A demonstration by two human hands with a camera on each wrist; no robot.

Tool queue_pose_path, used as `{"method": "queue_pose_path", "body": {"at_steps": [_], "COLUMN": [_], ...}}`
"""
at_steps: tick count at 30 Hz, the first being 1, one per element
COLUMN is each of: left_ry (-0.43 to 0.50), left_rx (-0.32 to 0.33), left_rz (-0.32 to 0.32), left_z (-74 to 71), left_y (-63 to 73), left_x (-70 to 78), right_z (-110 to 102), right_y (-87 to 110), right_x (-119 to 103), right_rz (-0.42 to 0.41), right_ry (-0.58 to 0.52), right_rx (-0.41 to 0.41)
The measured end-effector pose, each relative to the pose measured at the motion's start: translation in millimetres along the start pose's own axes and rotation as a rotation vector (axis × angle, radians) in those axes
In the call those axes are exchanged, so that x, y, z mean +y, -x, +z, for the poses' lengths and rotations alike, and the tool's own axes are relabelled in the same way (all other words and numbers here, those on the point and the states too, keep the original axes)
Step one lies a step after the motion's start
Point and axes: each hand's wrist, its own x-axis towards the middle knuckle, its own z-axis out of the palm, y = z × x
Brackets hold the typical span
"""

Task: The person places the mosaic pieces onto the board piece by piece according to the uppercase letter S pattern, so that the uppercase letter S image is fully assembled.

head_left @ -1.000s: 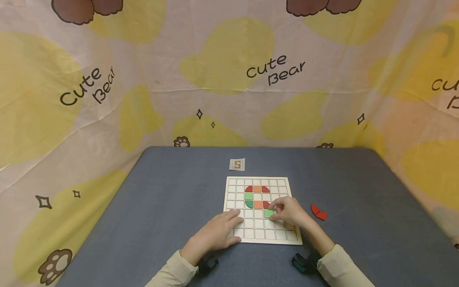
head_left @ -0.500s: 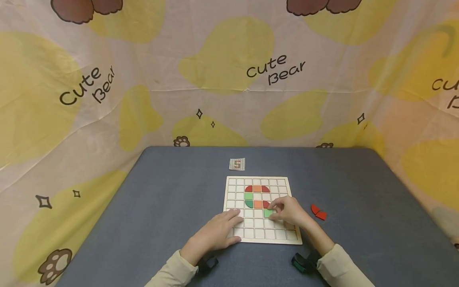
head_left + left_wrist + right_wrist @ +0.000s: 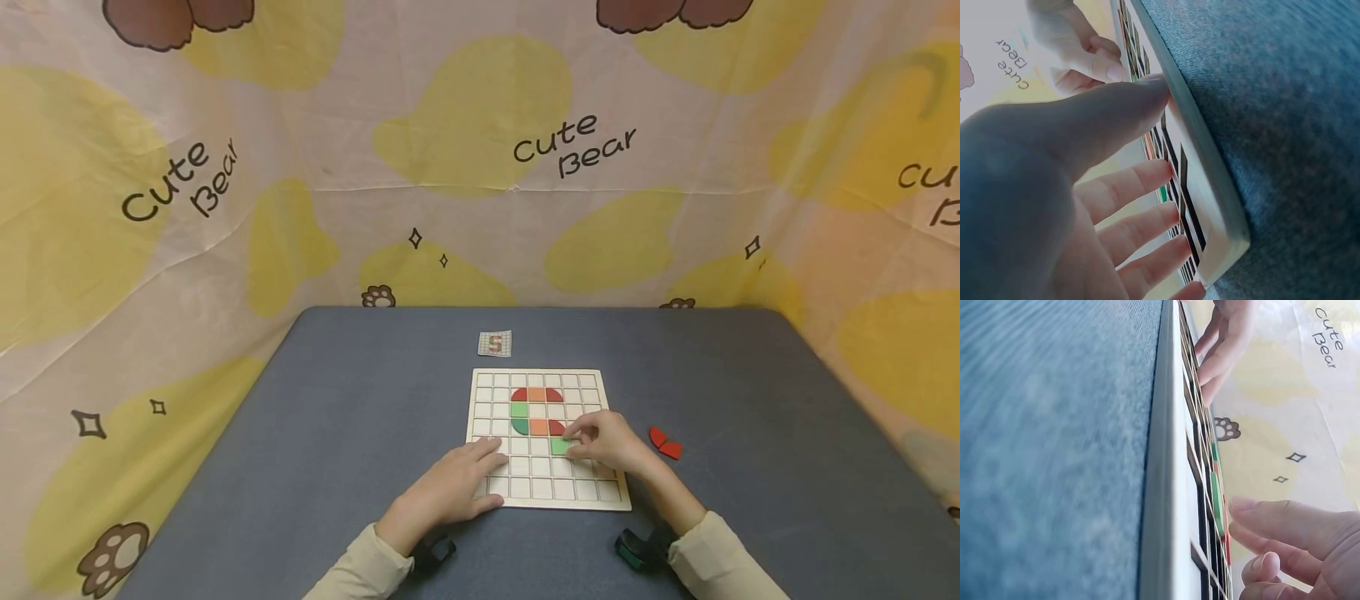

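Observation:
A pale wooden grid board lies on the table. Set in its cells are dark red, orange, light green and dark green tiles, forming a curved shape. My left hand rests on the board's lower left part, fingers spread; the left wrist view shows the thumb and fingertips touching it. Over the board's right side is my right hand, its thumb and index finger at the right edge of a light green tile. In the right wrist view, a small gap separates the thumb from that tile.
Two loose red quarter-round tiles lie right of the board. Behind it is a small card printed with a coloured pattern on a grid. A patterned cloth hangs behind the blue-grey table.
My right hand's fingertips have shifted very slightly right from the light green tile, which stays in its cell. My left hand has not moved on the board.

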Motion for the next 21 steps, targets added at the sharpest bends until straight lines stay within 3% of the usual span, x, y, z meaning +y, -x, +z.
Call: {"method": "queue_pose_path", "body": {"at_steps": [21], "left_ry": [0.01], "left_rx": [0.019], "left_rz": [0.005], "left_z": [1.8], "left_y": [0.2], "left_x": [-1.0], "right_z": [-25], "right_y": [17.2], "right_x": [19], "right_rz": [-0.022], "right_ry": [-0.037], "right_rx": [-0.017]}}
